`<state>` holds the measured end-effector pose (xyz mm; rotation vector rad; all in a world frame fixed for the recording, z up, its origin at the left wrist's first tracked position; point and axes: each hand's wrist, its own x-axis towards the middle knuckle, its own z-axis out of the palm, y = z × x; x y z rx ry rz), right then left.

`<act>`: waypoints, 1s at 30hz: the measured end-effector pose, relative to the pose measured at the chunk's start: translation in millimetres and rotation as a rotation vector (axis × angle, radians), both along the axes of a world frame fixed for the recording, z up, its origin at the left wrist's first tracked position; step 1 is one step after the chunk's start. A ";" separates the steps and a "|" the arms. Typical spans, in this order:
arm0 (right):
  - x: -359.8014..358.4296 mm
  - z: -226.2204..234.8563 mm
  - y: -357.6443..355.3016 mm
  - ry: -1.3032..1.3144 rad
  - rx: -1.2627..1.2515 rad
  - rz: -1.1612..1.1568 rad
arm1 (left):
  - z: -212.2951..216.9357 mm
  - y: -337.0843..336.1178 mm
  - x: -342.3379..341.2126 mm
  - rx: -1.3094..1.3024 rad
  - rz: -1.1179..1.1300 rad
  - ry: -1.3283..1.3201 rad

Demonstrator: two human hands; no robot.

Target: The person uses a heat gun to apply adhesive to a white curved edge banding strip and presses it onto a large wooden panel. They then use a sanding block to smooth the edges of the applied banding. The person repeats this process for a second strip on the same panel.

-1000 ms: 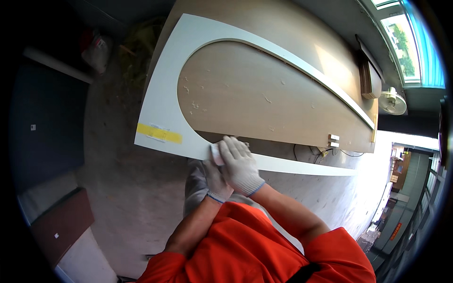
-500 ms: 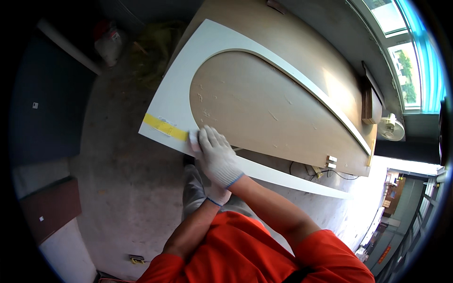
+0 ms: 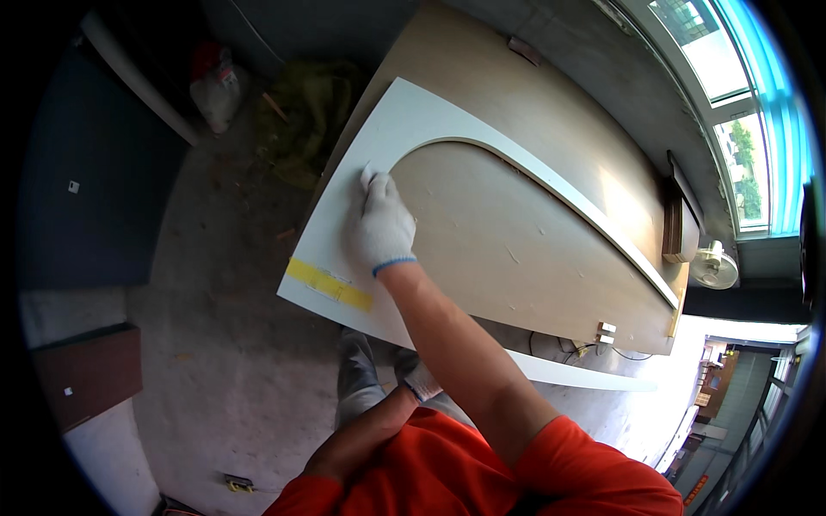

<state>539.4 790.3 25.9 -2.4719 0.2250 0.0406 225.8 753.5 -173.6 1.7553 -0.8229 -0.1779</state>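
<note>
A white panel [image 3: 329, 225] with a large rounded cut-out lies on a brown board. A yellow strip [image 3: 330, 285] crosses its near left corner, with a clear piece over it. My right hand [image 3: 383, 225], in a pale knit glove, is closed round a small whitish pad [image 3: 368, 172] and presses it on the panel beside the curved edge of the cut-out. The pad is mostly covered by the fingers. My left hand [image 3: 420, 379], gloved too, is close to the panel's near edge, partly behind my right forearm; its fingers are hidden.
The brown board [image 3: 533, 90] carries shavings, two small white blocks [image 3: 607, 333] and a dark stack [image 3: 681, 224] at its far right. Cables [image 3: 559, 348] hang below its near edge. A fan [image 3: 714, 265] stands right; a yellow-green bag [image 3: 314, 112] lies on the floor at far left.
My right hand has moved away from me with the pad, from the strip's end to beside the curve's far left. My left hand, earlier just below it, is now apart. The view has shifted slightly.
</note>
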 end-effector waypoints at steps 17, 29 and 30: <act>-62.0 3.7 13.6 -0.231 0.020 0.096 | -8.1 12.8 -6.7 -0.393 -0.523 1.076; -152.1 28.3 -55.2 -0.042 -0.210 0.503 | 38.8 24.7 22.7 0.140 -0.289 0.475; -160.3 32.0 -65.0 -0.032 -0.206 0.513 | 39.3 25.0 24.0 0.147 -0.293 0.475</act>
